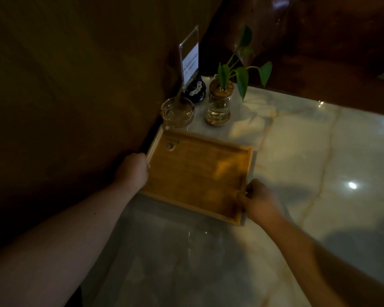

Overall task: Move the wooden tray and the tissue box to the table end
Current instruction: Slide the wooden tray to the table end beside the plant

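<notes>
A shallow rectangular wooden tray (197, 173) with nothing in it lies on the pale marble table (319, 151), close to the dark wall on the left. My left hand (132, 169) grips the tray's left rim. My right hand (258, 200) holds its near right corner, thumb over the rim. No tissue box is in view.
Just beyond the tray stand a glass ashtray (177, 113), a small plant in a glass jar (220, 105), a dark round object (195, 90) and a clear acrylic sign holder (189, 58). A dark wooden wall (64, 107) runs along the table's left side.
</notes>
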